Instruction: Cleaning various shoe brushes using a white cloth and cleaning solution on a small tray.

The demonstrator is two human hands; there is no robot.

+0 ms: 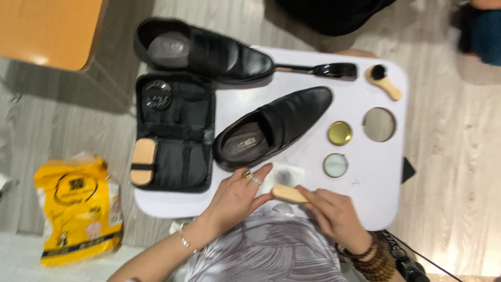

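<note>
Two black shoes (pixel 271 127) lie beyond the white cloth (pixel 284 175); our left hand (pixel 237 196) presses flat beside it, our right hand (pixel 334 211) pinches one wooden brush (pixel 288 194) at the tray's near edge (pixel 172 209).

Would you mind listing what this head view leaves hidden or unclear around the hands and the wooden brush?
- Wooden brush: bristle side faces down, far end covered by the right hand.
- White cloth: partly under the left hand and the brush.
- Nearer black shoe: insole print is blurred.
</note>
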